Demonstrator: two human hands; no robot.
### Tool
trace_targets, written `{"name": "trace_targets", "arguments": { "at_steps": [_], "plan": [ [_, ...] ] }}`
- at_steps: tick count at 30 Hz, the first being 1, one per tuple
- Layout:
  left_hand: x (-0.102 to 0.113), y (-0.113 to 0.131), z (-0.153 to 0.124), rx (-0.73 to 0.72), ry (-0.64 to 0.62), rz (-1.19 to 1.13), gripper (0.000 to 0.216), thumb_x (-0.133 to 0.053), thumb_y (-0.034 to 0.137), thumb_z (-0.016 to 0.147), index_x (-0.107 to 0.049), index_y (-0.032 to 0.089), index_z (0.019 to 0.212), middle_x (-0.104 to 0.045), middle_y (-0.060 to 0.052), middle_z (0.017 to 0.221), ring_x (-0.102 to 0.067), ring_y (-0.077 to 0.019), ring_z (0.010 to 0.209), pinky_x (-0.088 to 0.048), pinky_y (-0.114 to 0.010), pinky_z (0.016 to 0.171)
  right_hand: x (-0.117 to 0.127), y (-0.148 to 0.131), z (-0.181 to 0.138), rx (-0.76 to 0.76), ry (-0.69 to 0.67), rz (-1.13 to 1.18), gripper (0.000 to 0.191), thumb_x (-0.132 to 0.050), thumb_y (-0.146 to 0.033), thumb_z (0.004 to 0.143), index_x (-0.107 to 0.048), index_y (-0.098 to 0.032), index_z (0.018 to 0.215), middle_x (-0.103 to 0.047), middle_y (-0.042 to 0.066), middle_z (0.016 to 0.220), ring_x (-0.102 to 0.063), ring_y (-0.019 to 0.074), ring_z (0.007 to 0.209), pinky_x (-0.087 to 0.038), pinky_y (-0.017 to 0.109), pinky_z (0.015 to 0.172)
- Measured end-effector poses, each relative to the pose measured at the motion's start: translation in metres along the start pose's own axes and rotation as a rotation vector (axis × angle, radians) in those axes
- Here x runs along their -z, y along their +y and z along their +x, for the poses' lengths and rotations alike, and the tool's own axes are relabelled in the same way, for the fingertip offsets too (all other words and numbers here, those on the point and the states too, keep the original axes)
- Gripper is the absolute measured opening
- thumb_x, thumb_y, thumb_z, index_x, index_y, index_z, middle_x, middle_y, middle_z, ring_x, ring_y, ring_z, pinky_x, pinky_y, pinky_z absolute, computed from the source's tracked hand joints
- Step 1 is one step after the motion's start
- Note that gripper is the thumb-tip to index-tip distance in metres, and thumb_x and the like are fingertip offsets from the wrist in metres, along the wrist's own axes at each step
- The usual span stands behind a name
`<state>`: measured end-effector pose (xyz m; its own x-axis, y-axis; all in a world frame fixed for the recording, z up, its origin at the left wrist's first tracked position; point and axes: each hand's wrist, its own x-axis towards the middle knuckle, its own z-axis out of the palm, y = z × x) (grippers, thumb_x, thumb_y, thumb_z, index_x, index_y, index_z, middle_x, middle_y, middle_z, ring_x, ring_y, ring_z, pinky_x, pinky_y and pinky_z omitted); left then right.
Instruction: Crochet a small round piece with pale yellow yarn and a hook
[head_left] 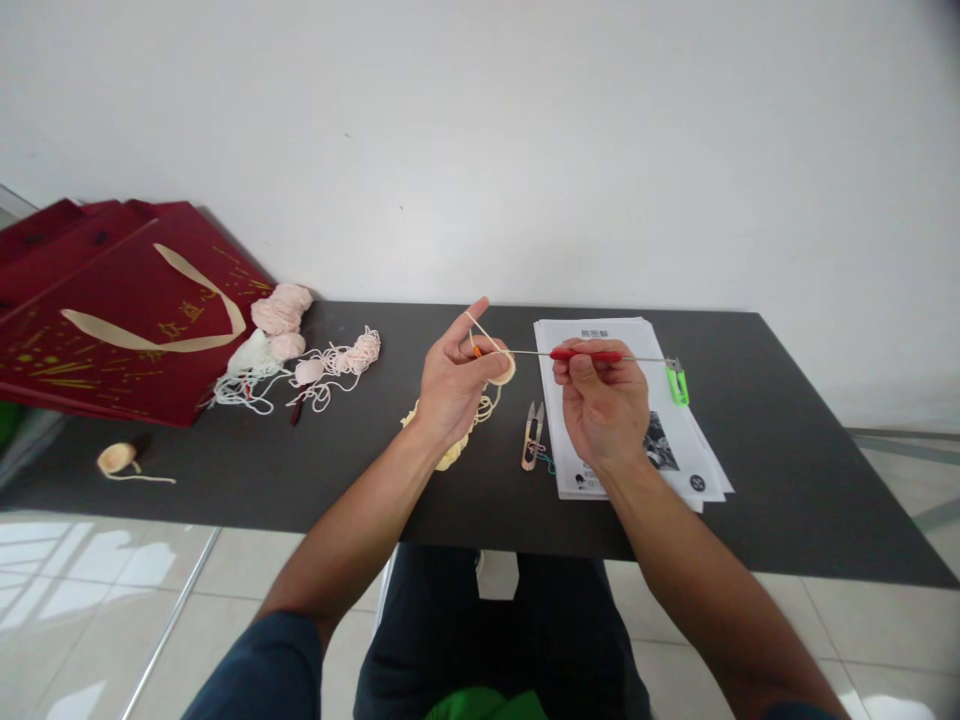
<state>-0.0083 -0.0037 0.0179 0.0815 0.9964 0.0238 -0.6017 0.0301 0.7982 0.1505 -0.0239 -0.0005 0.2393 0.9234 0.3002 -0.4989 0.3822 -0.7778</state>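
Note:
My left hand [452, 382] is raised over the dark table [795, 460], pinching a small round cream crochet piece [505, 369], with cream yarn looped over the index finger. More cream yarn [457, 450] lies below it on the table. My right hand [600, 400] grips a crochet hook with a red handle [585, 354], held level with its tip at the crochet piece.
Thread snips [533, 436] lie between my hands. Printed sheets [675, 440] lie under my right hand, with a green clip [678, 383] on them. Pink and white yarn [300, 350] and red gift bags [127, 310] sit at left, a small cream crochet bit [117, 459] near the front.

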Motion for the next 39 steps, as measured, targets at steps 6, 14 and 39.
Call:
{"name": "trace_targets", "arguments": {
  "at_steps": [6,14,39],
  "plan": [
    [0.002,0.003,0.001,-0.016,-0.018,0.051,0.080,-0.084,0.005,0.062,-0.063,0.016,0.138,-0.070,0.005,0.070,-0.056,-0.0073,0.061,-0.042,-0.022,0.061,0.001,-0.001,-0.004,0.150,-0.009,-0.138,0.011,-0.084,-0.023,0.083,-0.076,-0.026,0.089,-0.080,0.000,0.092,-0.071,0.0122,0.072,-0.057,0.027,0.063],
    [0.011,0.006,0.004,0.067,-0.181,0.070,0.073,-0.069,0.005,0.060,-0.068,0.016,0.132,-0.068,0.002,0.067,-0.049,-0.0083,0.056,-0.032,-0.024,0.053,0.002,-0.004,-0.001,0.090,-0.081,-0.118,0.015,-0.086,-0.029,0.082,-0.072,-0.026,0.087,-0.078,-0.001,0.086,-0.066,0.0112,0.066,-0.051,0.027,0.058],
    [0.010,0.006,0.006,0.308,-0.258,-0.139,0.046,-0.062,0.014,0.054,-0.080,0.012,0.096,-0.045,0.002,0.052,-0.039,-0.0121,0.052,-0.030,-0.031,0.055,0.003,-0.006,-0.002,0.017,-0.111,-0.099,0.021,-0.090,-0.036,0.078,-0.073,-0.027,0.085,-0.078,0.000,0.085,-0.066,0.0132,0.070,-0.052,0.028,0.058]
  ]
}}
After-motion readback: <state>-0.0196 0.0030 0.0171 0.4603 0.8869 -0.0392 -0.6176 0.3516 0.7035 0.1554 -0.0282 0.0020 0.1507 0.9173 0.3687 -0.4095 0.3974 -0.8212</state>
